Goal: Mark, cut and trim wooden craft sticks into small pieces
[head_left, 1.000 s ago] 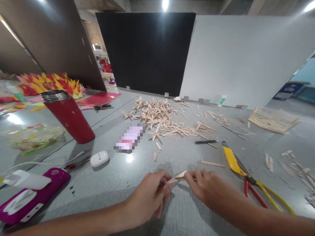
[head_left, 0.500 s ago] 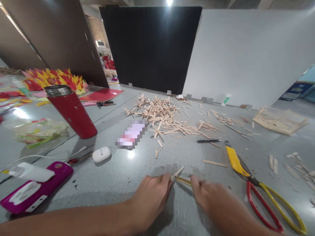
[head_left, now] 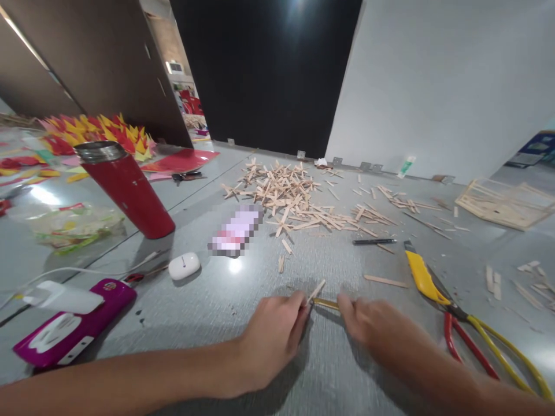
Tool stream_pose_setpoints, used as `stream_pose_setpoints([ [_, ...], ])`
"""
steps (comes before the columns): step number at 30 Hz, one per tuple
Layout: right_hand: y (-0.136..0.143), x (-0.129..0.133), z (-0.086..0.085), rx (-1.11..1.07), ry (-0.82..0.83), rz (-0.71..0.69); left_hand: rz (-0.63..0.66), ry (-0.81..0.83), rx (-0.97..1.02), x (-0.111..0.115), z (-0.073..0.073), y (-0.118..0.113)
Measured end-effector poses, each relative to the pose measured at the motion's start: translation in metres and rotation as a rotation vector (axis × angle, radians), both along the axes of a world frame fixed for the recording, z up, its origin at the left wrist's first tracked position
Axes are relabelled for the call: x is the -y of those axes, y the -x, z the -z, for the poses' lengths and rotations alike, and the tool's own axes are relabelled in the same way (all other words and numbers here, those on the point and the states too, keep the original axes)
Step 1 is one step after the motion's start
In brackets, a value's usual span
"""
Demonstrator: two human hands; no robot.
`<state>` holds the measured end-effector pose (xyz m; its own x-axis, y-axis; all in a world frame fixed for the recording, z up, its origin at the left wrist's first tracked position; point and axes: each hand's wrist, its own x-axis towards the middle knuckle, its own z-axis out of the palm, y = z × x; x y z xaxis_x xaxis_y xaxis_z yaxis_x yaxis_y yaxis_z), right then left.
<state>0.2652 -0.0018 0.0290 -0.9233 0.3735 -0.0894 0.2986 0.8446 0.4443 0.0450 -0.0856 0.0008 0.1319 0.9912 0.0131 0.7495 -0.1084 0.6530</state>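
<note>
My left hand (head_left: 275, 329) is closed around a short wooden stick (head_left: 318, 288), whose pale end sticks up past the thumb and fingertips. In my right hand (head_left: 373, 320) is a thin gold-coloured strip-like tool (head_left: 326, 303); its kind cannot be made out. The tool's tip meets or nearly meets the stick beside my left fingertips. Both hands are low over the grey table (head_left: 243, 289). A loose wooden stick (head_left: 385, 281) lies beyond my right hand. Farther right are a yellow cutter (head_left: 422, 277) and scissors (head_left: 470, 323) with red and yellow handles, partly overlapping.
A pile of wooden sticks (head_left: 284, 188) spreads ahead, with a black pen (head_left: 373, 241) and a blurred phone (head_left: 236, 230) nearby. Leftward stand a red flask (head_left: 130, 193), a white case (head_left: 184, 266) and a purple device (head_left: 73, 326). A wooden frame (head_left: 505, 205) sits far right.
The view has tilted down slightly, so the table things sit higher and a little to the right. Both hands keep their holds, with the tool still close to the stick.
</note>
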Motion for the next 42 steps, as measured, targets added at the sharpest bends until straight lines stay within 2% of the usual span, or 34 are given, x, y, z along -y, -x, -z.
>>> stream_pose_setpoints([
  [3, 0.008, 0.045, 0.003, 0.021, -0.136, 0.113, 0.007, -0.002, 0.023, 0.000, 0.000, 0.001],
  [5, 0.010, 0.055, 0.005, 0.013, -0.182, 0.136, 0.014, -0.003, 0.039, 0.000, -0.001, 0.002],
  [7, 0.006, 0.045, 0.007, -0.041, -0.140, 0.074, 0.012, -0.008, 0.055, 0.001, 0.000, 0.003],
  [13, -0.016, -0.029, 0.004, -0.066, 0.009, -0.194, 0.064, -0.025, 0.091, 0.000, 0.005, 0.004],
  [16, -0.020, -0.037, 0.005, -0.077, -0.001, -0.245, 0.064, -0.023, 0.095, 0.000, 0.006, 0.004],
  [19, -0.020, -0.025, 0.009, -0.100, -0.040, -0.246, 0.044, -0.016, 0.093, 0.001, 0.005, 0.004],
  [23, -0.016, 0.010, 0.010, -0.127, -0.115, -0.199, 0.036, -0.012, 0.084, 0.002, 0.005, 0.003],
  [27, 0.001, 0.055, 0.013, -0.109, -0.219, 0.034, 0.045, -0.008, 0.072, 0.002, 0.005, 0.002],
  [29, 0.007, 0.067, 0.016, -0.085, -0.210, 0.139, 0.049, -0.008, 0.069, 0.002, 0.005, 0.003],
  [31, 0.007, 0.061, 0.019, -0.110, -0.193, 0.146, 0.048, -0.014, 0.071, 0.001, 0.004, 0.004],
  [33, 0.000, 0.040, 0.020, -0.173, -0.174, 0.043, 0.051, -0.022, 0.077, 0.001, 0.003, 0.004],
  [34, -0.005, 0.026, 0.020, -0.181, -0.123, -0.084, 0.053, -0.025, 0.080, 0.001, 0.003, 0.004],
  [37, -0.014, -0.001, 0.016, -0.170, -0.071, -0.188, 0.049, -0.034, 0.083, 0.000, 0.002, 0.004],
  [39, -0.012, 0.005, 0.017, -0.175, -0.093, -0.164, 0.035, -0.035, 0.080, 0.000, 0.002, 0.004],
  [41, -0.003, 0.027, 0.020, -0.161, -0.154, -0.061, 0.025, -0.036, 0.076, -0.001, 0.003, 0.003],
  [42, 0.003, 0.041, 0.022, -0.128, -0.214, 0.052, 0.024, -0.038, 0.073, -0.001, 0.004, 0.003],
])
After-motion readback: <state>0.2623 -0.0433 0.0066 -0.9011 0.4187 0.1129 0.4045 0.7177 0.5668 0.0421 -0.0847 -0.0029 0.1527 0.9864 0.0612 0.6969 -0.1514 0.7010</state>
